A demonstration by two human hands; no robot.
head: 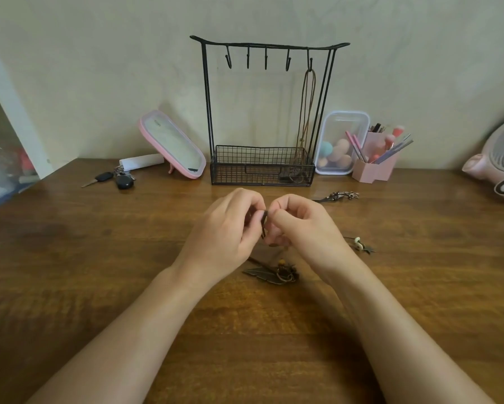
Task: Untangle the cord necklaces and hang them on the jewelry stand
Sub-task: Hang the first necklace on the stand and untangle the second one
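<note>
Currently untangling: left hand and right hand pinch the dark cord between them; a leaf pendant lies just below on the worktop. Next: free the cord and hook it on the jewelry stand beyond the hands.

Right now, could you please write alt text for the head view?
The left hand and right hand pinch a dark cord over a wooden table; behind, a black jewelry stand holds one brown necklace on its rightmost hook.

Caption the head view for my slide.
Left hand and right hand pinch a dark cord; one necklace hangs on the stand.
</note>
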